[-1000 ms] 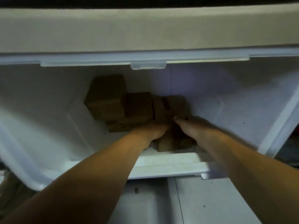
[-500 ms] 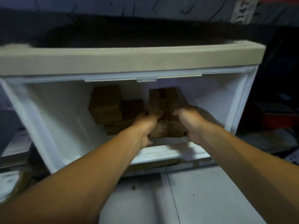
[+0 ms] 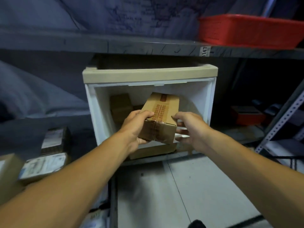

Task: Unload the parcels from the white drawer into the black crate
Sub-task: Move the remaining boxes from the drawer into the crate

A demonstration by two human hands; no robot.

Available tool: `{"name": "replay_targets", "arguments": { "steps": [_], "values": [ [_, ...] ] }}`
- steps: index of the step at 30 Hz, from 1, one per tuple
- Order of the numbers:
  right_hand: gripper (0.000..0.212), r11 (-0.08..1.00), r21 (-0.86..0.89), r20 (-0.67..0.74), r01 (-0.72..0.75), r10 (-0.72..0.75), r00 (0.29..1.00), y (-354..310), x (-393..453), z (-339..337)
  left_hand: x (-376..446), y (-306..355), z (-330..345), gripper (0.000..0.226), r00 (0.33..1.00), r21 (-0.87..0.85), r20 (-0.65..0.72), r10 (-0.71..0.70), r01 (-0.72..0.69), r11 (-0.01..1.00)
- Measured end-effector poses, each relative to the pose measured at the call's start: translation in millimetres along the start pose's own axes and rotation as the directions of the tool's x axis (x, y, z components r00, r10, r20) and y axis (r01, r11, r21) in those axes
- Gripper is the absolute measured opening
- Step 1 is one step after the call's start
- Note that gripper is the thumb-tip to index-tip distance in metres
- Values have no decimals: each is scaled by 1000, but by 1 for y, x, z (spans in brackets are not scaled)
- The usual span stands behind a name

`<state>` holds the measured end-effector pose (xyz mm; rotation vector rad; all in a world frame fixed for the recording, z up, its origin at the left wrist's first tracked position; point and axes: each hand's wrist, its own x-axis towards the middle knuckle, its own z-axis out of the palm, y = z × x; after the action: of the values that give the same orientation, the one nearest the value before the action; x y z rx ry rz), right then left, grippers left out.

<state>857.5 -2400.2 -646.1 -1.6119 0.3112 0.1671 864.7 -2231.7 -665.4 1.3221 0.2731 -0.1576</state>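
Lifted clear of the drawer floor now: one long brown cardboard parcel [image 3: 160, 116] with clear tape and a strip of red print down its top seam, near end towards the body, far end tilted up and still inside the mouth of the white plastic drawer [image 3: 204, 102]. Left hand [image 3: 136, 127] wrapped round the near-left corner, thumb over the top edge, fingers curled beneath. Right hand [image 3: 189, 127] at the near-right end, thumb touching the top corner, fingers spread and only loosely bent under the box; whether pressing or merely steadying, hard to tell. Most of the load apparently carried on the left.

Compared with half a second ago: same parcel then gripped deep inside among the others; since drawn out towards the body and raised. A second ago, both hands low at the back of the drawer, on the stack. View also pulled well back, so grey metal shelf and red plastic basket [image 3: 248, 30], above and right of the hands, now in sight.

For the task: one parcel out of the stack, not yet delivered. More brown cardboard boxes [image 3: 120, 104] left behind in the drawer, beyond the left hand. No black crate in sight, so probably a turn or a carry needed next. Labelled parcels [image 3: 47, 155] lying lower left of the left forearm; container beneath them not made out.
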Motion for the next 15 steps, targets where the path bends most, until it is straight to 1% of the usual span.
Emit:
{"name": "replay_targets", "arguments": {
  "steps": [3,7,9,10,13,14,15],
  "values": [
    [31,1000,19,1,-5,5,1000,5,-34,10,-38,1,-25,13,1000,8,9,4,-4,1000],
    [45,994,109,18,-25,23,1000,5,-64,25,-85,13,-69,23,1000,5,14,2,-2,1000],
    [48,987,160,48,-36,29,998,6,-75,34,-103,21,-95,23,1000,5,-6,12,-11,1000],
    [52,981,188,77,-36,22,997,7,-79,37,-110,24,-108,22,1000,11,-12,15,-15,1000],
    [81,968,251,211,-7,-48,976,14,-87,43,-128,30,-146,23,999,9,-36,-6,6,1000],
    [88,971,238,253,15,-77,964,15,-90,44,-132,31,-156,23,998,3,-59,-16,16,1000],
    [88,975,219,295,44,-108,949,16,-91,45,-135,32,-165,25,996,-3,-80,-29,29,1000]
  ]
}}
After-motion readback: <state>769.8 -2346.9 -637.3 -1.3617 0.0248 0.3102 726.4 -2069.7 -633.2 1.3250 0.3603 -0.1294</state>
